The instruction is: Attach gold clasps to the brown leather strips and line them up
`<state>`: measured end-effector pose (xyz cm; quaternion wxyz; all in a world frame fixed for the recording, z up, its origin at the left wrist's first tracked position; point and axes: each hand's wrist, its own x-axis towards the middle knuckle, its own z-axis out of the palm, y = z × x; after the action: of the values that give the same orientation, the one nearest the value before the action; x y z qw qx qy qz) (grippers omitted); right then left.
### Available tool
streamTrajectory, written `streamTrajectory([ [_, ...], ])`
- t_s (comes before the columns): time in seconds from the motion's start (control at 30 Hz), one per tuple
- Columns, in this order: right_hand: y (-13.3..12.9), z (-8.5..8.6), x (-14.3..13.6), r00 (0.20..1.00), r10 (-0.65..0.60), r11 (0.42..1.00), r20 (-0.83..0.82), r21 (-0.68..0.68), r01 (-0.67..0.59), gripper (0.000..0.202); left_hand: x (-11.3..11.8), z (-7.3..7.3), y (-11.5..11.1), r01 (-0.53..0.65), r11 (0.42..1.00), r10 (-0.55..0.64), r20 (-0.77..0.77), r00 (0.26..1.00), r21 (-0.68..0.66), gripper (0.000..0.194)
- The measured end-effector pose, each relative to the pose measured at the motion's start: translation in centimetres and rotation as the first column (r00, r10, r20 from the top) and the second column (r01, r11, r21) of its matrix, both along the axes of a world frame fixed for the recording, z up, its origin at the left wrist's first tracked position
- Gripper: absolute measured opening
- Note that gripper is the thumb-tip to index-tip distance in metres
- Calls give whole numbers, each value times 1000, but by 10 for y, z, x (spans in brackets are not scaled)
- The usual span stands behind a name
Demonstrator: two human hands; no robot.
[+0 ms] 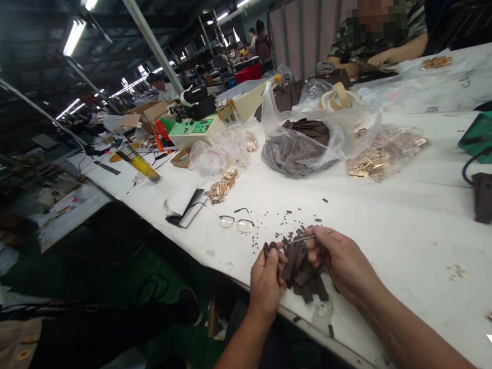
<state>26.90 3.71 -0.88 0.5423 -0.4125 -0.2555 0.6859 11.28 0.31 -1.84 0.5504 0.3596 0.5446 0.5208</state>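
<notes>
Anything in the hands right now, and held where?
Left hand: a dark strip, near its end. Right hand: a thin metal tool, by its rear part.

the left hand point(264, 283) partly hides its dark piece point(272, 245).

Ceiling tubes glaring, dim background, stretched edges.

Clear plastic sheeting point(410, 94), dark lettering point(466, 77) with a "C", rest unreadable
</notes>
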Motion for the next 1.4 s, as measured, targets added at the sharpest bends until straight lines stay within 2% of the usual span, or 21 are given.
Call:
streamTrajectory([
  [0.07,-1,2,0,999,3,1000,45,19,-4,38,1,1,-1,4,1000,-3,-24,1000,20,45],
  [0.17,-4,6,-1,967,24,992,254,116,-55,39,2,2,0,4,999,-2,-48,999,37,47],
  [0.27,-9,10,-2,870,31,962,491,221,-159,40,2,1,1,-8,999,10,-55,998,44,46],
  [0.37,-14,12,-4,794,-8,932,608,292,-215,38,1,0,2,6,999,-3,-59,998,50,39],
  [0.5,-17,11,-7,750,-99,896,654,386,-219,31,0,0,2,36,998,-32,-85,996,52,32],
  [0.67,-18,8,-8,728,-142,832,671,479,-280,26,1,1,2,39,998,-34,-93,995,47,32],
  [0.77,-18,5,-9,706,-184,774,684,543,-325,25,1,1,2,46,998,-43,-83,996,38,35],
  [0.9,-16,1,-10,641,-267,661,720,621,-421,25,1,0,1,9,1000,-8,-89,996,11,43],
  [0.97,-16,1,-11,604,-286,634,744,619,-462,26,2,0,1,-6,1000,6,-99,995,3,47],
  [1.1,-16,2,-12,606,-270,665,748,600,-444,25,1,-1,0,4,1000,-3,-116,993,5,50],
  [1.2,-16,5,-10,613,-293,744,734,578,-337,24,0,-2,-1,27,999,-24,-116,993,23,49],
  [1.33,-13,8,-3,610,-292,867,737,473,-156,28,-1,-4,-2,83,995,-76,-118,990,51,39],
  [1.4,-12,11,-1,624,-279,897,730,430,-103,30,-2,-4,-1,90,995,-86,-97,992,36,39],
])
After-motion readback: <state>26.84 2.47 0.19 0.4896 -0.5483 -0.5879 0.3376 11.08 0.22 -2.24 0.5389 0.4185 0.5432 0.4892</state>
